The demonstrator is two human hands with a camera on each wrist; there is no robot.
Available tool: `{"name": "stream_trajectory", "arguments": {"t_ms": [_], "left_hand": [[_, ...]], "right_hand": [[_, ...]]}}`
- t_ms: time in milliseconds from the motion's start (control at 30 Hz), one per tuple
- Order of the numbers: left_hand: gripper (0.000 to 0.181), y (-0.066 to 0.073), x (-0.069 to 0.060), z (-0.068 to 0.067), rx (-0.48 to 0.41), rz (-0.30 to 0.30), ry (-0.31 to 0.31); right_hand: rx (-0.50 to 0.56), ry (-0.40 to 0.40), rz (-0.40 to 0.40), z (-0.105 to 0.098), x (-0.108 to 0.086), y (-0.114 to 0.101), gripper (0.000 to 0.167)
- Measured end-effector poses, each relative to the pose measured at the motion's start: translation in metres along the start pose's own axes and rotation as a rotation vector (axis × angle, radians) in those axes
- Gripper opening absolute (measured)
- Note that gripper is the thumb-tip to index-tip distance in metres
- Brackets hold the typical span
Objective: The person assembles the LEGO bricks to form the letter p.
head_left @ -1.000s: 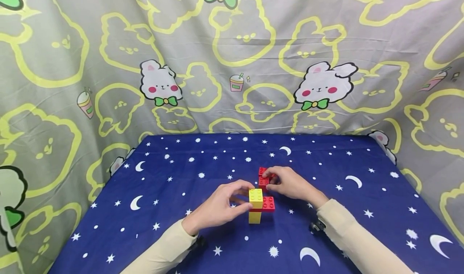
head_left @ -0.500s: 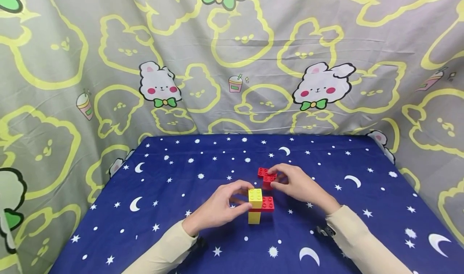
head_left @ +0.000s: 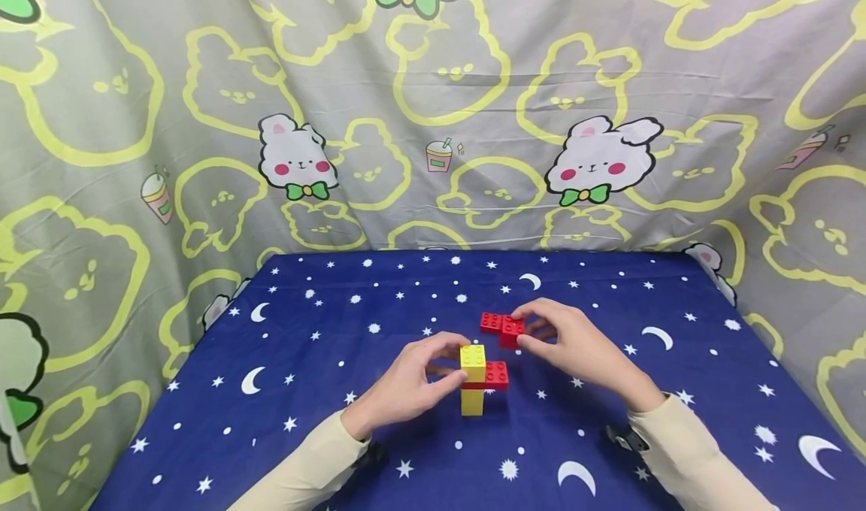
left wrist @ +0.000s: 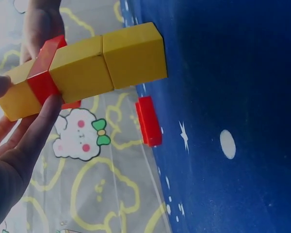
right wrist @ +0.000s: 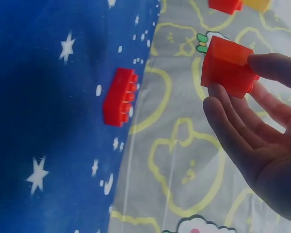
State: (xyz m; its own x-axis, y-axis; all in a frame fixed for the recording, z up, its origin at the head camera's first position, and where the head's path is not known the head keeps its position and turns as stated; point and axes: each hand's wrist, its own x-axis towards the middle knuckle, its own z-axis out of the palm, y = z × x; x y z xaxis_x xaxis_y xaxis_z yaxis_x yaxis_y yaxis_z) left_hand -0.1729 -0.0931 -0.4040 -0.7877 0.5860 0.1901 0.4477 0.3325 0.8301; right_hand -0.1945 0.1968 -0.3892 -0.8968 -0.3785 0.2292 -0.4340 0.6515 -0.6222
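Observation:
My left hand (head_left: 416,379) grips the upper part of a stack of building blocks from its left side. The stack has yellow blocks (left wrist: 82,70) with a flat red block (head_left: 497,374) between them that juts out to the right. Between thumb and fingers, my right hand (head_left: 575,342) holds a square red block (right wrist: 228,66) above the cloth, beyond the stack and to its right. A longer red block (right wrist: 118,97) lies on the cloth just behind, partly covered by the held one in the head view.
A dark blue cloth (head_left: 338,436) with white stars and moons covers the table. Grey curtains (head_left: 379,68) with yellow outlines and rabbit faces rise behind the table and on both sides. Dark straps (head_left: 625,437) sit on both wrists.
My right hand has moved right and lifted the square red block up, away from beside the longer red one. The left hand and the stack have shifted only slightly.

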Motion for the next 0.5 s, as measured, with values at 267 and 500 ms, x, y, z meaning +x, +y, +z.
{"name": "stream_trajectory", "arguments": {"t_ms": [267, 500], "left_hand": [[0.04, -0.004, 0.001, 0.001, 0.004, -0.006, 0.057], [0.041, -0.008, 0.001, 0.001, 0.003, -0.005, 0.093]], "right_hand": [[0.024, 0.002, -0.077, -0.004, -0.008, -0.012, 0.037], [0.059, 0.004, -0.165, -0.003, -0.012, -0.019, 0.039]]}}
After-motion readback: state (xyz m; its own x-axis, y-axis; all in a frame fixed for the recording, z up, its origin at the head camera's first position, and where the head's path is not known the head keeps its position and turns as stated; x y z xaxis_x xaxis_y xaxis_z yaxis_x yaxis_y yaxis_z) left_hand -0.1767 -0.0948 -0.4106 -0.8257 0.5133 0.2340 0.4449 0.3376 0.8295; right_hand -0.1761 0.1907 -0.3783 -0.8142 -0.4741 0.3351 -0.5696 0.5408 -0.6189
